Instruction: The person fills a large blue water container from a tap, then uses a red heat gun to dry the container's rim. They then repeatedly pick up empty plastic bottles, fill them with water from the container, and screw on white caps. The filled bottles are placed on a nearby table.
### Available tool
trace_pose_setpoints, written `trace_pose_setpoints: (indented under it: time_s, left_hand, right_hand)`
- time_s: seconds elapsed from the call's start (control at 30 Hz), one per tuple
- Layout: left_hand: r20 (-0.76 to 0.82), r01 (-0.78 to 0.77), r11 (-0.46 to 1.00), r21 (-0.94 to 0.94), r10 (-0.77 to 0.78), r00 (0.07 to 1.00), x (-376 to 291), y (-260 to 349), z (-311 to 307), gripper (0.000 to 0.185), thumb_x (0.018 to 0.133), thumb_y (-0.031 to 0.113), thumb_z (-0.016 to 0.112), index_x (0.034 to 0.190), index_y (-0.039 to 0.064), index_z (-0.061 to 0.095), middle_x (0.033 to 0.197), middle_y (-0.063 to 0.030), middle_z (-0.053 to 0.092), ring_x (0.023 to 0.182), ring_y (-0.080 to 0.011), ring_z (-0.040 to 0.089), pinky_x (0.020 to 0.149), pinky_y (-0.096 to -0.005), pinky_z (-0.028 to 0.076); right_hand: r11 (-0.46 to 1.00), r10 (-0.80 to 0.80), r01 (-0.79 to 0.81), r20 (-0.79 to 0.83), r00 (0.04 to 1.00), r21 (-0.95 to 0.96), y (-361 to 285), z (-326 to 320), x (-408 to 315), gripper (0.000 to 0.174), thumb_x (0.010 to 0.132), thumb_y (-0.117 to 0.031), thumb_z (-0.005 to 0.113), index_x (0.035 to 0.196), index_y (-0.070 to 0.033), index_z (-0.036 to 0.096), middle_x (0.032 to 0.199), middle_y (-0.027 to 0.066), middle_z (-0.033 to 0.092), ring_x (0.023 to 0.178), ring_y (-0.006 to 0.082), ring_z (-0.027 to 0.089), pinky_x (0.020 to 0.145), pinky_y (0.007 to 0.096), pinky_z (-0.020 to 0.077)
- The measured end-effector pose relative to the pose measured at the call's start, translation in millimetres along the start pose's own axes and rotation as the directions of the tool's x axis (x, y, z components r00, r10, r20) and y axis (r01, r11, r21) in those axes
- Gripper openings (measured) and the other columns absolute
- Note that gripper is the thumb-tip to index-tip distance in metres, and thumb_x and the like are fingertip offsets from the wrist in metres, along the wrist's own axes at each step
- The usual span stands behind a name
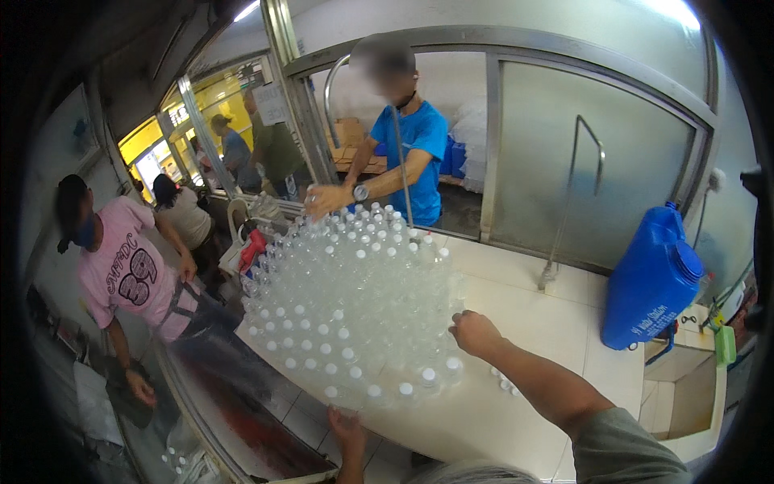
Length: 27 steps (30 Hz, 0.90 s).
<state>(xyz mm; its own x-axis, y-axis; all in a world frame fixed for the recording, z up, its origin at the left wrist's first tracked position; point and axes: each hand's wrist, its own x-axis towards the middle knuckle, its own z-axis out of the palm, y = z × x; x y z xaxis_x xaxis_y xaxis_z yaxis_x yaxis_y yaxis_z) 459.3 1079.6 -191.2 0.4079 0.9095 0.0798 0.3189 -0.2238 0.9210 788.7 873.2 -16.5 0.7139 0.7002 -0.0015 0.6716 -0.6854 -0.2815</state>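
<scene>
A dense cluster of clear plastic bottles (387,308) stands upright on a white tiled counter (520,417). White caps sit on the bottles along the front and at the back; many in the middle look uncapped. At the cluster's right side is my right hand (478,334), fingers curled close to a bottle neck; whether it grips anything is unclear. My left hand (347,428) is at the counter's front edge, against or just below a capped front bottle (331,396). Its fingers are partly hidden. Several loose white caps (505,383) lie under my right forearm.
A blue water container (650,281) stands at the right beside a sink (683,393). Metal pipes (399,163) rise from the counter. Across it, a person in a blue shirt (417,145) reaches to the back bottles. Another in pink (130,260) stands left, near a red-handled object (251,249).
</scene>
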Motion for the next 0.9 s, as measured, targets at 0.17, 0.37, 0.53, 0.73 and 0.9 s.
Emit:
trace_pose_setpoints:
  time_s: [0.17,0.37,0.53,0.73,0.9]
  left_hand:
    - [0.519,0.351,0.936,-0.027,-0.287,0.805,-65,34,-12,0.048,0.098,0.014,0.07,0.141,-0.001,0.055,0.124,-0.0138,0.068,0.111,-0.0233,0.067,0.095,-0.0362,0.053]
    - [0.985,0.865,0.494,-0.09,-0.085,0.152,-112,148,81,0.064,0.105,0.055,0.053,0.147,0.007,0.051,0.141,-0.0166,0.06,0.133,-0.0302,0.057,0.106,-0.053,0.05]
    - [0.973,0.94,0.313,0.138,0.134,-0.188,-125,197,122,0.068,0.105,0.065,0.041,0.145,0.011,0.054,0.142,-0.0087,0.06,0.132,-0.0291,0.056,0.099,-0.0573,0.054]
    - [0.855,0.755,0.48,0.447,0.02,-0.519,-127,162,136,0.059,0.104,0.063,0.046,0.125,0.01,0.065,0.112,-0.0051,0.072,0.098,-0.0193,0.07,0.066,-0.0391,0.059]
    - [0.808,0.683,0.493,0.539,-0.073,-0.585,-130,156,134,0.052,0.105,0.057,0.051,0.121,0.01,0.065,0.108,-0.006,0.071,0.096,-0.02,0.069,0.067,-0.0403,0.059]
  right_hand:
    - [0.957,0.001,0.081,-0.279,0.96,0.28,21,-49,-93,0.025,0.089,-0.017,0.076,0.105,0.001,0.07,0.099,0.0202,0.07,0.086,0.0362,0.072,0.078,0.0455,0.0592]
    - [0.899,0.058,0.143,-0.436,0.898,0.413,-5,-138,-218,0.023,0.085,-0.007,0.081,0.103,0.002,0.072,0.09,0.017,0.071,0.073,0.0285,0.071,0.065,0.0357,0.0573]
    - [0.94,0.032,0.145,-0.503,0.864,0.308,-24,-132,-277,0.03,0.083,-0.007,0.083,0.11,0.002,0.073,0.099,0.0201,0.075,0.077,0.0303,0.074,0.067,0.0367,0.0582]
    - [0.975,-0.095,0.155,-0.335,0.937,0.158,-20,-110,-331,0.033,0.088,-0.016,0.078,0.12,-0.011,0.073,0.115,0.0028,0.078,0.087,0.0176,0.076,0.069,0.0327,0.0547]
    - [0.995,-0.077,0.09,-0.226,0.971,0.048,-19,-107,-338,0.026,0.085,-0.024,0.081,0.1,-0.006,0.071,0.084,0.0066,0.075,0.068,0.0231,0.072,0.064,0.0358,0.0536]
